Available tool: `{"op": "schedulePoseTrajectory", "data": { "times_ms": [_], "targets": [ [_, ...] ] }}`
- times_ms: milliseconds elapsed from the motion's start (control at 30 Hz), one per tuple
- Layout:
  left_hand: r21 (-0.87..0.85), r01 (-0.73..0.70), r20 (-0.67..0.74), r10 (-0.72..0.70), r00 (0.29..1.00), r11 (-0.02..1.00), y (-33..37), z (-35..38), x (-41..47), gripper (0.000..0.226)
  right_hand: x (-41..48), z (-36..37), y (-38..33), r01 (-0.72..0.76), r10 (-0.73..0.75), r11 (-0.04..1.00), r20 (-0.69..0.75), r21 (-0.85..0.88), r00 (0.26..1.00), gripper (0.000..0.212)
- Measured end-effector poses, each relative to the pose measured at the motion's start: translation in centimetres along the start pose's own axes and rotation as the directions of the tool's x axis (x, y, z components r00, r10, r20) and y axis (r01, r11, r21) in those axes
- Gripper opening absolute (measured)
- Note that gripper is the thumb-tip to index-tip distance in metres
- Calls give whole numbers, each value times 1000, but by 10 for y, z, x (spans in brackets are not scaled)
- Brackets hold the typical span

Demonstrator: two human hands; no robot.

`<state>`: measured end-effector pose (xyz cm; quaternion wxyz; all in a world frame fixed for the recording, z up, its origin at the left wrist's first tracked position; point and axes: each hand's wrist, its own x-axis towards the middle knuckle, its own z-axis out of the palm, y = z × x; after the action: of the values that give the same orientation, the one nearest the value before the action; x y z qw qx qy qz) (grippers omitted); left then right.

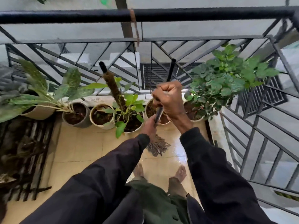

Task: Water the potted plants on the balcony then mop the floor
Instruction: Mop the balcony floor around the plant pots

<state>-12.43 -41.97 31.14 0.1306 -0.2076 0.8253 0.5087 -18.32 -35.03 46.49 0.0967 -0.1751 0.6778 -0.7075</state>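
Because the mop head [157,147] lies on the tiles just beside the row of pots [97,124], a long push forward could strike a pot and tip it, or drag soil onto the wet floor [176,152]. The top of the mop handle [171,70] stands up near the railing [145,15] and close to the leafy plant [226,78] at the right, so a wide swing may hit the bars or break some leaves. The tiles near the bare feet [181,172] shine with water, so I judge that a slip is possible if the person steps quickly. Both hands are clamped on the mop handle: the right hand [168,97] makes a closed fist around the upper part, and the left hand [149,126] grips it lower, just above the mop head. The mop handle is dark and thin, and the mop head is a bunch of grey-brown strings — they spread flat on the floor in front of the middle pots and look damp.
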Motion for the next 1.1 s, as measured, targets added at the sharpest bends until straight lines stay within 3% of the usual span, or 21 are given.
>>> {"op": "schedulePoseTrajectory", "data": {
  "times_ms": [67,233,367,600,733,967,1100],
  "targets": [
    [163,-59,15,57,998,985,-3,-20,6,27,6,13,-4,19,-19,1000,-11,-4,1000,28],
    [261,-143,-23,155,988,955,9,-51,27,26,20,29,-15,111,-110,994,-101,7,989,23],
    [262,-207,-1,214,977,943,6,-66,46,26,22,36,-10,153,-154,988,-157,-19,976,36],
    [253,-132,125,103,987,959,-2,-70,59,23,29,46,19,-11,-24,985,-194,-174,981,28],
    [280,-142,147,103,984,949,9,-67,62,35,43,33,18,-44,16,990,-200,-137,980,34],
    [309,-105,153,60,986,945,-1,-56,52,14,39,28,13,-53,33,988,-136,-142,990,40],
    [275,-69,208,10,978,959,-7,-51,36,23,34,26,8,-102,96,990,-63,-98,993,36]
  ]
}}
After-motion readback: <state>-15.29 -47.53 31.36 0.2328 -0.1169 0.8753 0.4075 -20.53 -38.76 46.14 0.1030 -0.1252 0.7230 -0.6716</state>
